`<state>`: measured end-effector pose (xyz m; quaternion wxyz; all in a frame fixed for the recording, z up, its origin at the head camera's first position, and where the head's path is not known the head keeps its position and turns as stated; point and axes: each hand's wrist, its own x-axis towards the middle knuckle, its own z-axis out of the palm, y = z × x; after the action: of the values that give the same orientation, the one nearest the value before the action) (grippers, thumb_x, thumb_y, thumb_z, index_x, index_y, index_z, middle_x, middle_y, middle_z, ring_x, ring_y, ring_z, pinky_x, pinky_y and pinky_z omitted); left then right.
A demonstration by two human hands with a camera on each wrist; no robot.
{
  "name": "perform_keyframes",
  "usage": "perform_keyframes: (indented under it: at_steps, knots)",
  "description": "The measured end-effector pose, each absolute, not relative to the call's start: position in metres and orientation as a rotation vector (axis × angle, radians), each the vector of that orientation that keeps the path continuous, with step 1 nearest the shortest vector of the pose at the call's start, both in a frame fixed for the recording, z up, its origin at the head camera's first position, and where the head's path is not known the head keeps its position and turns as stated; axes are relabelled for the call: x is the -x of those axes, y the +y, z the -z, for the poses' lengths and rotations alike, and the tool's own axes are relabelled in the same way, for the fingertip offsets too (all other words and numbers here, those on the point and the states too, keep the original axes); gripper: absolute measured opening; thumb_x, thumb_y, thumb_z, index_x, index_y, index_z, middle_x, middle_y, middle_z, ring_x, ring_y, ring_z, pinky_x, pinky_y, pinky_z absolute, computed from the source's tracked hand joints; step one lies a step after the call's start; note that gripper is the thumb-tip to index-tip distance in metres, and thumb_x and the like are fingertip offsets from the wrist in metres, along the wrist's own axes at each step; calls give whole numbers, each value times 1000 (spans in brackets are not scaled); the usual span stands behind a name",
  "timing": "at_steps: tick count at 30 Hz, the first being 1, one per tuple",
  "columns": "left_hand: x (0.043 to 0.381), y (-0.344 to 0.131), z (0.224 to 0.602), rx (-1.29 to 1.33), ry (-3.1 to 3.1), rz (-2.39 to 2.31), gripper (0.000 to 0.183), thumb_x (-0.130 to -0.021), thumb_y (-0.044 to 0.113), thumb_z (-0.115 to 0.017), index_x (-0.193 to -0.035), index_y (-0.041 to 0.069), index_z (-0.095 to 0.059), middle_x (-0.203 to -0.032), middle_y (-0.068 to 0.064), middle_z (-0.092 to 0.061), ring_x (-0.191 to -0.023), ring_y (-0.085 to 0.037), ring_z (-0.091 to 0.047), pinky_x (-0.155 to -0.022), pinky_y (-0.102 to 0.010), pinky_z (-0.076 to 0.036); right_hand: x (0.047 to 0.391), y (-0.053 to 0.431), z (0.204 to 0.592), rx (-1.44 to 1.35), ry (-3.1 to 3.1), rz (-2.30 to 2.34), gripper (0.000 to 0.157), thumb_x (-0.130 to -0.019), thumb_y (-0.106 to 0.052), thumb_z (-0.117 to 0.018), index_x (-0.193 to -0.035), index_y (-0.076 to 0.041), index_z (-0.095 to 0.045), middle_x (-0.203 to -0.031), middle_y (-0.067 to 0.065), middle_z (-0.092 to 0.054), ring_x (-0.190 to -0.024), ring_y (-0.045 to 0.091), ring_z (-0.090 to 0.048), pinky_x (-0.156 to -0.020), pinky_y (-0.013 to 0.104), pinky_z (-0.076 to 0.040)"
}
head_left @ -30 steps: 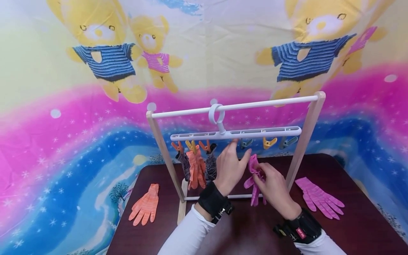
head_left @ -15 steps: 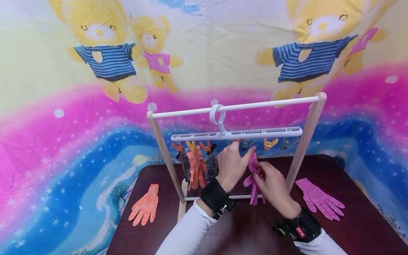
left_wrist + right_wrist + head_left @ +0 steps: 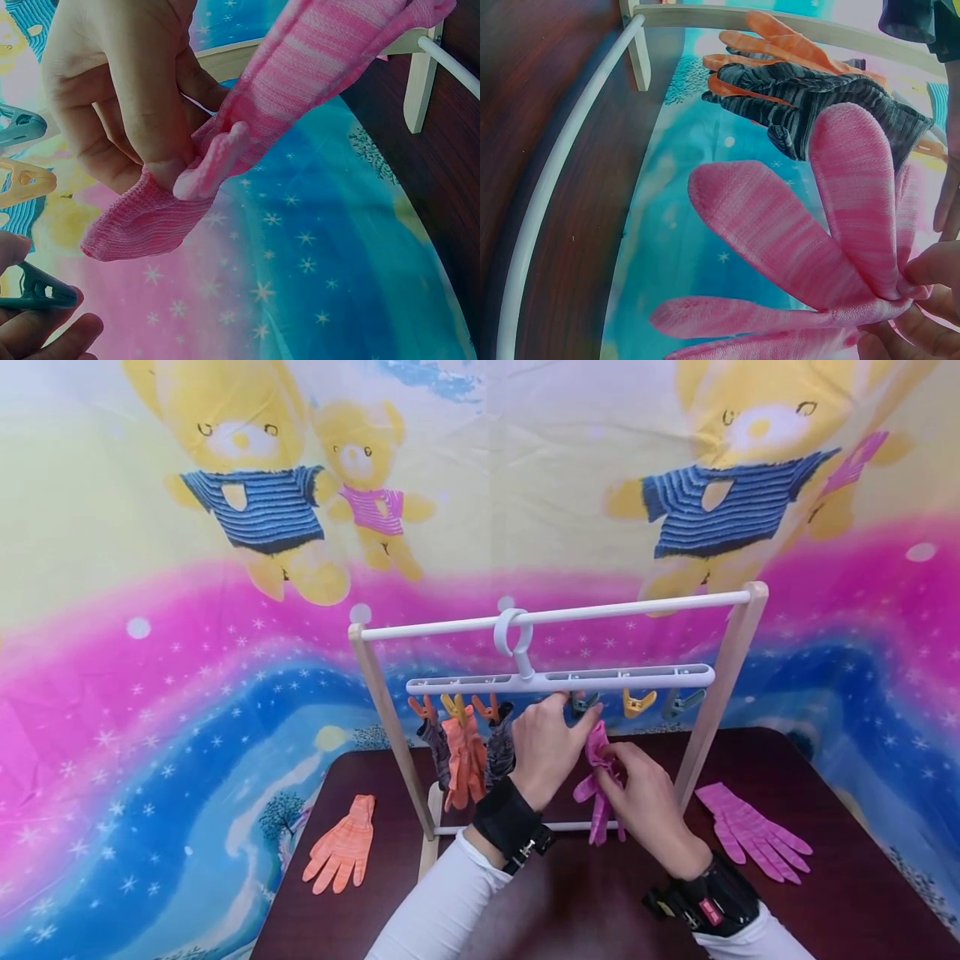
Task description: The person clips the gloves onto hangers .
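Observation:
My left hand [image 3: 547, 735] is up under the white hanger [image 3: 630, 678], its thumb and fingers at a teal clothespin [image 3: 584, 703]. In the left wrist view the fingertips [image 3: 56, 337] pinch that clothespin [image 3: 45, 291] from two sides. Just below and to the right, my right hand [image 3: 645, 793] pinches a pink knitted glove [image 3: 597, 752] near its cuff. The glove's fingers dangle downward, and its cuff [image 3: 142, 225] points up toward the clothespin, apart from it. Part of the glove is hidden behind the right hand.
A wooden rack [image 3: 723, 693] with a white top bar carries the hanger. On its left half hang grey gloves [image 3: 500, 747] and an orange glove [image 3: 467, 760]. A yellow clothespin [image 3: 639, 702] is farther right. Another orange glove [image 3: 343, 843] and pink glove [image 3: 753, 832] lie on the dark table [image 3: 570, 910].
The view has shifted slightly. My left hand has moved a little right and closed in on the teal clothespin; my right hand keeps the pink glove at nearly the same spot.

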<state>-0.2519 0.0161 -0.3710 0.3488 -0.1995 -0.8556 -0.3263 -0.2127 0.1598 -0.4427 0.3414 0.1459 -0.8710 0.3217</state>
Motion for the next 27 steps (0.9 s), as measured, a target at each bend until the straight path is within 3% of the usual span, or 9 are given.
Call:
perform_keyframes:
  at_steps: [27]
  knots:
    - [250, 13, 365, 565, -2256, 914, 45, -95, 50, -43, -63, 18, -46, -49, 4, -28, -41, -6, -27, -45, -24, -15, 210, 154, 434, -447, -2226, -895, 28, -76, -8, -73, -104, -8, -65, -95, 2, -64, -80, 14, -60, -70, 38, -53]
